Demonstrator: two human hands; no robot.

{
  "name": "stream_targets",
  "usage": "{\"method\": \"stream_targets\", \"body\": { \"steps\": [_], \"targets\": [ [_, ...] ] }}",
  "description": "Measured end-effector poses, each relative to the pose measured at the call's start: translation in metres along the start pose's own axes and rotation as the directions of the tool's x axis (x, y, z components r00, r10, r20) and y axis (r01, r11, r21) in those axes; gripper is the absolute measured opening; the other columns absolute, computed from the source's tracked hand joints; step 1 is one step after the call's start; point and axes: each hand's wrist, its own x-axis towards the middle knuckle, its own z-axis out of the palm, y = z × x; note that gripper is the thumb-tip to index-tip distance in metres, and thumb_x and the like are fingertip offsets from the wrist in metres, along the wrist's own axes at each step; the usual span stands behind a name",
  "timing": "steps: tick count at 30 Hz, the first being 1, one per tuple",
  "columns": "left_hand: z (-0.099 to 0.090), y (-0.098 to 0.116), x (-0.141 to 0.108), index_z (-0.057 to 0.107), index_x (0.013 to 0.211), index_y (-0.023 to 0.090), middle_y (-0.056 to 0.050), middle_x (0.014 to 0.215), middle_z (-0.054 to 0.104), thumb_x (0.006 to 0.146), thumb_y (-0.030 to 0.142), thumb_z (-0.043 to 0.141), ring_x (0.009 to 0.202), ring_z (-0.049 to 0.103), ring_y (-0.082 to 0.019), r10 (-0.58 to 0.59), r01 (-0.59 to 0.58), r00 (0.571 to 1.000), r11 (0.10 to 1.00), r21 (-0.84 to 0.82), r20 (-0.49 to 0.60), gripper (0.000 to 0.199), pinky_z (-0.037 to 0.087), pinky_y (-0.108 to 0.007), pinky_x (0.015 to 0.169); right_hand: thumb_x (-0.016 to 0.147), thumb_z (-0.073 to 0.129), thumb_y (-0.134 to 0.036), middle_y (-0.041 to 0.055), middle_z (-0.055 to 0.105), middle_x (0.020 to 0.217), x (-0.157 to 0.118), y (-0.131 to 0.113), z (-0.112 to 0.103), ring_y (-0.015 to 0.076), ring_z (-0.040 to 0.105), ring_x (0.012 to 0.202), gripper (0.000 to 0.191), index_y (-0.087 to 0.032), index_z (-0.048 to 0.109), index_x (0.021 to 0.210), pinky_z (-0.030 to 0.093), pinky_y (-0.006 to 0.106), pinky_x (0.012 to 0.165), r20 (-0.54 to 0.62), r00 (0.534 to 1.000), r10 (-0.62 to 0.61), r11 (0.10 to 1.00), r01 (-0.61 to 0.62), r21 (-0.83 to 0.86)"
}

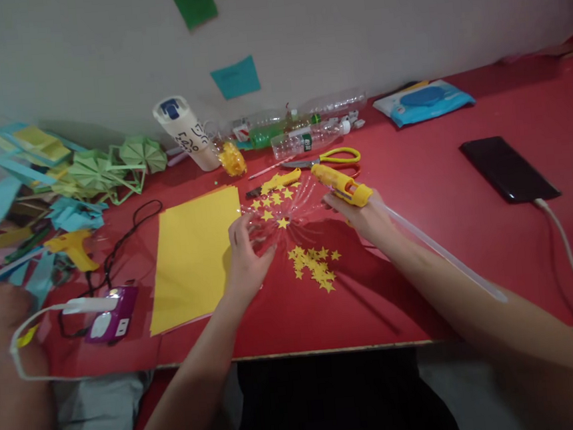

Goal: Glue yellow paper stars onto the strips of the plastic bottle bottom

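Observation:
My right hand (359, 215) is wrapped around a yellow hot glue gun (343, 184), from whose back a long clear glue stick (445, 251) reaches along my forearm. Left of it, a clear plastic piece (297, 219) with strips fanning out lies on the table, a yellow paper star (282, 223) at its middle. Beside its left edge is my left hand (248, 255), thumb and fingers apart; whether the fingertips touch the plastic I cannot tell. Several small yellow stars (313, 265) lie in a loose pile nearer me, and more stars (276, 198) lie behind the plastic.
Yellow paper sheets (194, 256) lie left, near a purple power socket (112, 317) and another yellow glue gun (75, 249). Behind are scissors (332, 159), a yellow cutter (283, 181), clear bottles (310, 139) and a tumbler (186, 133). Wipes (424, 102) and a phone (508, 169) lie right. Another person's arm (9, 373) is left.

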Motion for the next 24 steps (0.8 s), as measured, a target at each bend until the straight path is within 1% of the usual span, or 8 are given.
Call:
{"method": "stream_targets", "body": {
  "steps": [3, 7, 10, 13, 16, 19, 21, 24],
  "targets": [
    [0.000, -0.005, 0.008, 0.041, 0.128, 0.029, -0.008, 0.133, 0.039, 0.083, 0.022, 0.065, 0.115, 0.058, -0.021, 0.051, -0.053, 0.998, 0.998, -0.044, -0.029, 0.052, 0.058, -0.042, 0.095, 0.069, 0.069, -0.050, 0.0045, 0.068, 0.072, -0.001, -0.003, 0.000, 0.0241, 0.065, 0.069, 0.030, -0.021, 0.064, 0.072, 0.051, 0.040, 0.062, 0.007, 0.999, 0.046, 0.999, -0.046, 0.001],
    [0.001, -0.017, 0.022, 0.046, 0.120, 0.029, -0.005, 0.128, 0.043, 0.080, 0.015, 0.064, 0.113, 0.057, -0.020, 0.126, -0.126, 0.990, 0.992, -0.001, -0.072, 0.047, 0.058, -0.043, 0.094, 0.071, 0.068, -0.046, 0.0039, 0.068, 0.069, -0.001, -0.004, 0.000, 0.0271, 0.068, 0.072, 0.024, -0.023, 0.061, 0.071, 0.054, 0.044, 0.071, 0.033, 0.998, 0.059, 0.998, -0.060, 0.031],
    [0.002, -0.027, 0.034, 0.048, 0.117, 0.028, -0.006, 0.126, 0.046, 0.077, 0.014, 0.067, 0.115, 0.055, -0.022, 0.170, -0.168, 0.980, 0.985, 0.028, -0.099, 0.047, 0.057, -0.043, 0.094, 0.071, 0.068, -0.046, 0.0039, 0.068, 0.068, 0.000, -0.002, 0.000, 0.0277, 0.069, 0.071, 0.025, -0.023, 0.060, 0.069, 0.055, 0.046, 0.072, 0.041, 0.997, 0.068, 0.997, -0.070, 0.036],
    [0.001, -0.031, 0.042, 0.048, 0.116, 0.027, -0.007, 0.127, 0.046, 0.076, 0.014, 0.068, 0.115, 0.055, -0.022, 0.197, -0.195, 0.977, 0.980, 0.033, -0.083, 0.046, 0.057, -0.042, 0.094, 0.072, 0.068, -0.047, 0.0046, 0.068, 0.068, -0.001, 0.000, 0.001, 0.0277, 0.069, 0.070, 0.026, -0.022, 0.060, 0.067, 0.055, 0.046, 0.071, 0.047, 0.997, 0.059, 0.998, -0.060, 0.017],
    [-0.004, -0.028, 0.044, 0.048, 0.116, 0.027, -0.007, 0.129, 0.046, 0.076, 0.013, 0.067, 0.117, 0.054, -0.022, 0.231, -0.227, 0.971, 0.972, 0.060, -0.063, 0.047, 0.058, -0.040, 0.092, 0.072, 0.070, -0.046, 0.0030, 0.065, 0.064, -0.001, 0.002, 0.003, 0.0262, 0.067, 0.065, 0.026, -0.022, 0.059, 0.068, 0.055, 0.044, 0.066, 0.044, 0.998, 0.046, 0.999, -0.046, 0.002],
    [-0.011, -0.022, 0.042, 0.049, 0.118, 0.026, -0.008, 0.127, 0.048, 0.076, 0.012, 0.065, 0.118, 0.053, -0.023, 0.256, -0.247, 0.965, 0.960, 0.129, -0.057, 0.047, 0.058, -0.040, 0.089, 0.072, 0.071, -0.045, 0.0011, 0.063, 0.061, -0.001, 0.003, 0.003, 0.0232, 0.064, 0.060, 0.026, -0.023, 0.059, 0.069, 0.054, 0.042, 0.062, 0.034, 0.999, 0.024, 1.000, -0.024, 0.000],
    [-0.017, -0.016, 0.041, 0.049, 0.121, 0.026, -0.008, 0.126, 0.050, 0.076, 0.013, 0.064, 0.118, 0.053, -0.024, 0.262, -0.248, 0.964, 0.951, 0.184, -0.054, 0.049, 0.057, -0.041, 0.091, 0.073, 0.070, -0.046, 0.0007, 0.062, 0.060, -0.001, 0.003, 0.002, 0.0213, 0.062, 0.058, 0.026, -0.023, 0.058, 0.068, 0.053, 0.040, 0.060, 0.041, 0.999, 0.011, 1.000, -0.010, -0.007],
    [-0.027, -0.003, 0.038, 0.051, 0.119, 0.023, -0.009, 0.122, 0.054, 0.076, 0.014, 0.065, 0.118, 0.054, -0.026, 0.304, -0.262, 0.946, 0.922, 0.287, -0.112, 0.046, 0.052, -0.046, 0.096, 0.074, 0.069, -0.045, 0.0008, 0.062, 0.061, -0.001, 0.000, -0.001, 0.0193, 0.061, 0.058, 0.025, -0.022, 0.058, 0.069, 0.053, 0.038, 0.060, 0.029, 0.999, -0.015, 1.000, 0.014, 0.013]
  ]
}}
